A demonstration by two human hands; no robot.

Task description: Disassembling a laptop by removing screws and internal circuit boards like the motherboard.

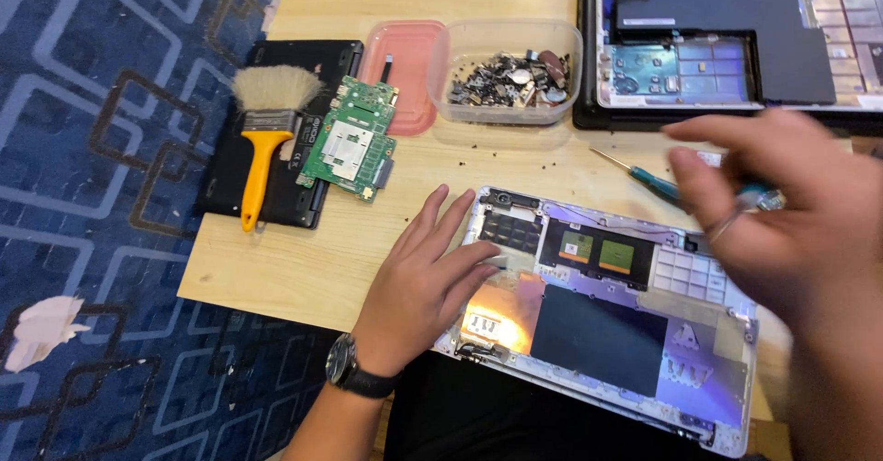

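1. Near the table's front edge, the opened silver laptop shell (607, 323) overhangs the light wooden tabletop (303, 259); the left hand (418, 282) lies flat on its left end, fingers spread, gripping nothing.
2. Right hand (782, 213) hovers blurred above the shell's right side, fingers apart, over a teal-handled screwdriver (644, 178).
3. Open wood lies left of the shell; farther off, a green circuit board (349, 139), a yellow-handled brush (267, 125) and a clear tub of screws (510, 74).

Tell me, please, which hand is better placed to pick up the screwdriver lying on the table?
The right hand, I think: it hovers right over the screwdriver, fingers loose, while the left hand lies flat on the corner of the opened laptop shell, steadying it.
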